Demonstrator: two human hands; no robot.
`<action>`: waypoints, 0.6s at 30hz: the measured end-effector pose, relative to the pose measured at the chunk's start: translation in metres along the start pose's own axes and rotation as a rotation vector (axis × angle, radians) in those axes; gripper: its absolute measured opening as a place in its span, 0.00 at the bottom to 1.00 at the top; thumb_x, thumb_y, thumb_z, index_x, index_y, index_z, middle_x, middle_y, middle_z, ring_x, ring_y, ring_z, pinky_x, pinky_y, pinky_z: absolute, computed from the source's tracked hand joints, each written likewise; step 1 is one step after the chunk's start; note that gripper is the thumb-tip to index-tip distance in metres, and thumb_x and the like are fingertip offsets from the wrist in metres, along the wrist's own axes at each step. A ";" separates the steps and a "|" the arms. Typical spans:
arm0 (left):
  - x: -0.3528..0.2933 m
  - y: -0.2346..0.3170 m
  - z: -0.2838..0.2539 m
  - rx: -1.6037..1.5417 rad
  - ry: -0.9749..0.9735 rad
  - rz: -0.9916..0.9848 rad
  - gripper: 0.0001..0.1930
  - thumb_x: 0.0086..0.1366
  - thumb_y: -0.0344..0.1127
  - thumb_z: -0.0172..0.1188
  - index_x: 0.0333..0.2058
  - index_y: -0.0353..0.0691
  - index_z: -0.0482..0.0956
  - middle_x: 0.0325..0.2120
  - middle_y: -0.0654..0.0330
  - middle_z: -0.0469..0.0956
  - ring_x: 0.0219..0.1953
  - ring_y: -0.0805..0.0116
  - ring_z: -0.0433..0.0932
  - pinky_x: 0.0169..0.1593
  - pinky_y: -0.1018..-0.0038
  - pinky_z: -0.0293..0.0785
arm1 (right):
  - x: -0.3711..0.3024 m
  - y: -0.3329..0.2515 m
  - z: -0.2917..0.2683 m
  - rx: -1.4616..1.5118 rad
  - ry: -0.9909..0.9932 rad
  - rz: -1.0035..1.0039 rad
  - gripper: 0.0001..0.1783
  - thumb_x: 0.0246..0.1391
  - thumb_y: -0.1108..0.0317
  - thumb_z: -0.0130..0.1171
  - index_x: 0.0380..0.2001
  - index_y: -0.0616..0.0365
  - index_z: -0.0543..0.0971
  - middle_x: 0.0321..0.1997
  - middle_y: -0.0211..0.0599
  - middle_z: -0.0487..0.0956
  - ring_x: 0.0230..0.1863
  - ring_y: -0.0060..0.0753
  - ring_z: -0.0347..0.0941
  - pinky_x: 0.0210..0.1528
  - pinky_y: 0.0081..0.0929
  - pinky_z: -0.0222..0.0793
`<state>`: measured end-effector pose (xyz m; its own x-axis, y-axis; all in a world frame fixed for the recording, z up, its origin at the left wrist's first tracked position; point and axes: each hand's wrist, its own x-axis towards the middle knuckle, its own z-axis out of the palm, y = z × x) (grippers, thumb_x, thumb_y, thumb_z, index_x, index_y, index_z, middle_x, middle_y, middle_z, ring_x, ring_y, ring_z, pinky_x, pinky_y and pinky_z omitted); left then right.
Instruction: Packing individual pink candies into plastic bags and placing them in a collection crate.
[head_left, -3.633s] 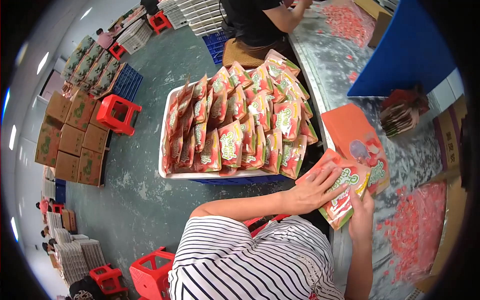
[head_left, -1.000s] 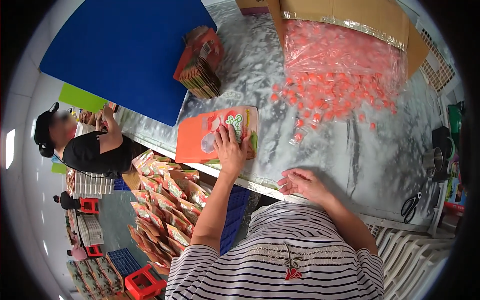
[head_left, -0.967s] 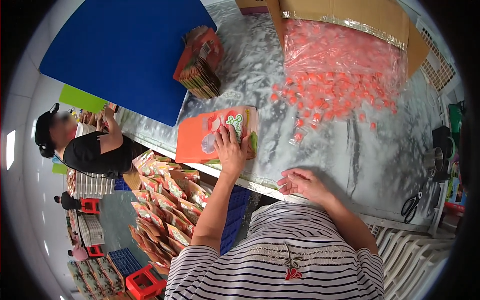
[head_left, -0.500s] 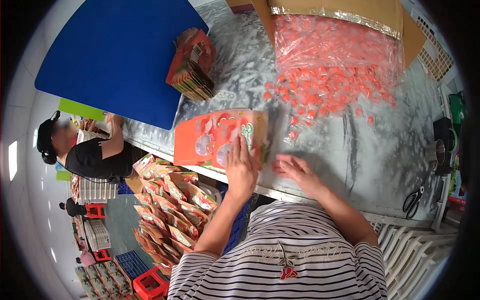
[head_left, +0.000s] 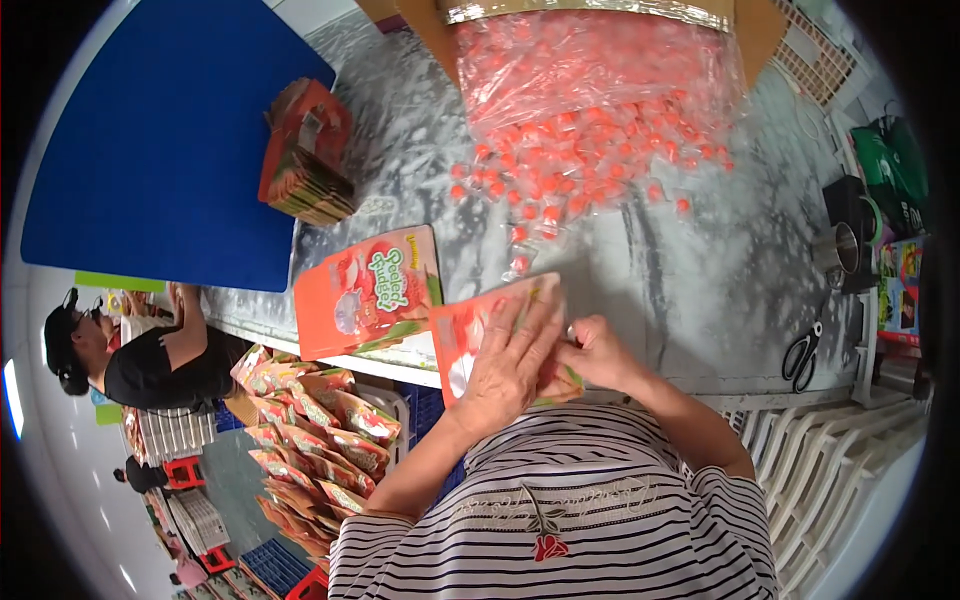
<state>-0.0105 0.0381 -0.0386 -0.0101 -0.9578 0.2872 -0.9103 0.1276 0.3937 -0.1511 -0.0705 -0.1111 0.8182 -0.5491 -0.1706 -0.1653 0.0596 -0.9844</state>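
Observation:
A red candy pouch (head_left: 455, 335) is at the table's front edge, tilted, with its lower part close to my body. My left hand (head_left: 505, 370) lies flat across its front, fingers stretched out. At the pouch's right edge my right hand (head_left: 600, 355) is closed, thumb and bent fingers pinching that edge; the fingertips are partly hidden. Left of it lies another flat red pouch (head_left: 350, 300), one or more deep. Beyond my hands, small red candies (head_left: 550, 185) in clear wrappers spill from a plastic bag (head_left: 600, 75) in a carton (head_left: 420, 30).
A stack of folded pouches (head_left: 310, 160) stands beside a blue board (head_left: 160, 140). Filled pouches (head_left: 310, 430) crowd below the table's left edge, near a person in black (head_left: 165, 360). Scissors (head_left: 802, 357) and a metal cup (head_left: 835, 248) are at the right.
One pouch has come off the pile and moved right toward my body, under my left hand. My right hand has closed on its edge. The whole view has shifted to the right.

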 end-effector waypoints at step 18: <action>0.015 -0.021 -0.036 0.128 -0.292 0.336 0.16 0.50 0.32 0.58 0.38 0.31 0.76 0.53 0.45 0.67 0.60 0.43 0.63 0.61 0.52 0.63 | -0.007 -0.021 -0.002 -0.241 -0.228 -0.195 0.22 0.54 0.54 0.62 0.23 0.68 0.77 0.18 0.51 0.74 0.18 0.41 0.71 0.24 0.36 0.65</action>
<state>0.0234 0.0305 -0.0108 -0.4125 -0.9037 0.1146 -0.8803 0.4278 0.2049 -0.1547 -0.0695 -0.0887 0.9440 -0.3297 -0.0129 -0.0970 -0.2400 -0.9659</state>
